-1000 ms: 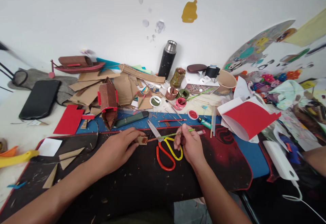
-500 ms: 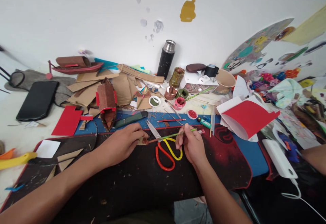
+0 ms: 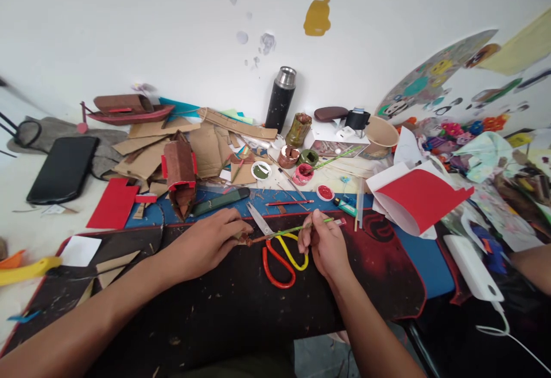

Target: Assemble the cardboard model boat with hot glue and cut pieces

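Observation:
My right hand (image 3: 325,243) is closed around a green paintbrush (image 3: 284,230), its tip pointing left. In my left hand (image 3: 217,237) a small piece of cardboard (image 3: 243,237) is pinched, with brown on it, mostly hidden by the fingers. The brush tip touches or nearly touches that piece. Beneath the brush lie scissors (image 3: 279,275) with a red and a yellow handle loop, blades pointing up and left. Beyond the left hand stands a brown model boat (image 3: 181,163) with red trim. Open jars of brown paint (image 3: 288,156), green paint (image 3: 308,158) and red paint (image 3: 303,174) stand behind the mat.
A black flask (image 3: 280,100) stands against the wall. Cardboard scraps (image 3: 146,157) and a second boat (image 3: 129,113) lie at the back left, near a black phone (image 3: 63,170). Curled red paper (image 3: 424,197) lies at right, with a white power strip (image 3: 473,266). Another person's arm (image 3: 534,266) shows at the right edge.
The left hand's fingers and the cardboard piece have turned slightly, so less of the piece shows. The brush has stayed nearly in place.

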Demonstrator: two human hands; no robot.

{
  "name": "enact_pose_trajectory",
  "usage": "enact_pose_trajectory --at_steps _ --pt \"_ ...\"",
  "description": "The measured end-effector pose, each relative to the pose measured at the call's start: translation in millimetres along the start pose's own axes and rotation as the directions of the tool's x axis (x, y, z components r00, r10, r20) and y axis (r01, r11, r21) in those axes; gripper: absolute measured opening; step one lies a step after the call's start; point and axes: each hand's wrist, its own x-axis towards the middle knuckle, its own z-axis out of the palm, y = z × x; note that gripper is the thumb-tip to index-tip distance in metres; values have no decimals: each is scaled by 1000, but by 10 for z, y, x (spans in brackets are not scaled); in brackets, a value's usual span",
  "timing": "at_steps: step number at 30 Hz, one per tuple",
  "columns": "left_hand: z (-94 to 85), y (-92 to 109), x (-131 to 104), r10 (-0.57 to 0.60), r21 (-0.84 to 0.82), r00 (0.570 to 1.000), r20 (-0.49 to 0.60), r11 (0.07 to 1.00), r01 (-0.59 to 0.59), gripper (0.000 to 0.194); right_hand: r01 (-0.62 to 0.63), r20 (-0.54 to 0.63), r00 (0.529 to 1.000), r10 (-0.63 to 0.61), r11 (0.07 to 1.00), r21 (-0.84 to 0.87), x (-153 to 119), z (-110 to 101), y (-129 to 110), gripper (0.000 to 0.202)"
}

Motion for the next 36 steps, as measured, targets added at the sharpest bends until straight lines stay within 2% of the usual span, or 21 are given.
enact_pose_trajectory --at_steps 10,17,27,36 --pt "38 -41 11 -3 46 1000 16 999 2 27 4 7 1000 -4 1000 1 -9 -3 3 53" --pt "44 -29 2 -40 23 999 8 999 40 15 -2 11 1000 2 1000 4 -4 4 12 54" --pt "-7 -11 60 -4 37 999 46 999 2 26 -15 8 1000 14 999 49 -6 -17 44 49" --pt "57 -112 -43 -47 29 999 -27 998 48 17 -12 8 1000 11 999 44 12 -15 53 49"
